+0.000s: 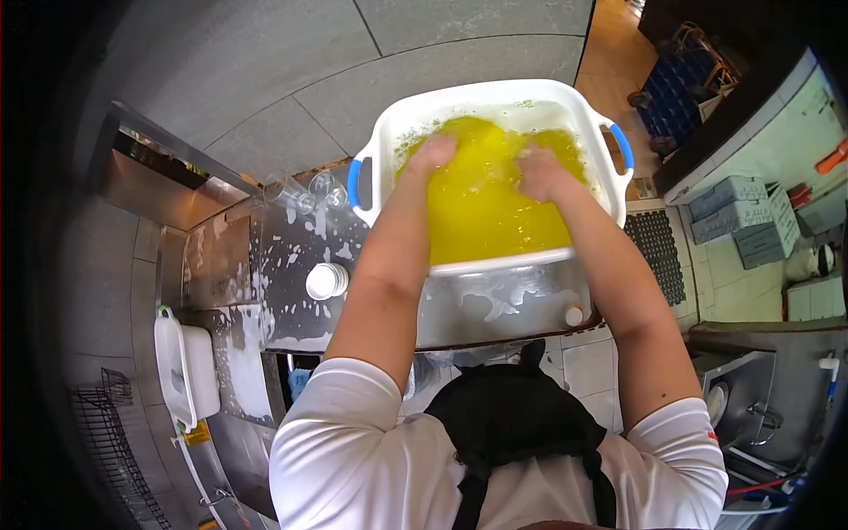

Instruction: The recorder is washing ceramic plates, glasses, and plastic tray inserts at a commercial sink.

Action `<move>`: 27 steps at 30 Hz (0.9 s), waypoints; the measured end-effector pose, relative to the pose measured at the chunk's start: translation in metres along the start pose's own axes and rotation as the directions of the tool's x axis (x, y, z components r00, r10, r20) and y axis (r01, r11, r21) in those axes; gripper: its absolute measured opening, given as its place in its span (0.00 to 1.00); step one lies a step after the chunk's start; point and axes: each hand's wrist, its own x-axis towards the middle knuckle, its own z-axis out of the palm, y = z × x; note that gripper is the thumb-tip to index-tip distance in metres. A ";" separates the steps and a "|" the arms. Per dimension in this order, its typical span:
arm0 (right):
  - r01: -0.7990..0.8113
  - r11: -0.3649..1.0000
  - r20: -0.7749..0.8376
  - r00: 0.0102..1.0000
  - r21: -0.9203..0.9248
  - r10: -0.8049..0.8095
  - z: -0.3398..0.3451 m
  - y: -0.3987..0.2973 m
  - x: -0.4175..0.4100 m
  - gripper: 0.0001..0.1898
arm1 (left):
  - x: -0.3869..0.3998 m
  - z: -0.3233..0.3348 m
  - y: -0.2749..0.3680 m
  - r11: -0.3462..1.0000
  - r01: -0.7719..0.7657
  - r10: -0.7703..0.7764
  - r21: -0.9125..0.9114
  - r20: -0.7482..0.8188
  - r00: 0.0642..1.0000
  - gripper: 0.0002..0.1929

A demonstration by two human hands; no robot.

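A white plastic basin (500,270) with blue-gripped handles stands on the wet steel counter (457,301). Yellow liquid (490,218) fills much of it, with bubbles along the inner walls. My left hand (437,151) dips into the left part of this liquid, its fingers blurred and partly under the surface. On the right side, my right hand (538,171) is also in the liquid, with its fingertips hard to make out. Whether either hand holds something below the surface is hidden.
Left of the basin are clear glasses (328,190) and a stack of small white dishes (327,281). A small white round object (574,316) sits near the counter's front right edge. Another white tub (199,371) stands far left. Grey crates (732,212) rest at right.
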 end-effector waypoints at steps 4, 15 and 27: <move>-0.050 0.998 0.259 0.964 -0.030 0.056 0.024 0.037 -0.005 0.21 | -0.055 -0.051 0.088 0.885 0.197 -0.187 -0.421 0.066 0.980 0.25; -0.073 0.911 -0.183 0.970 0.406 0.159 -0.014 0.010 -0.014 0.18 | -0.092 -0.042 0.138 0.875 -0.019 -0.061 -0.483 -0.149 0.987 0.24; 0.389 0.914 -0.611 0.753 0.115 -0.243 -0.025 -0.093 0.022 0.28 | -0.124 -0.064 0.103 0.099 -0.188 -0.813 -0.977 -0.189 0.551 0.33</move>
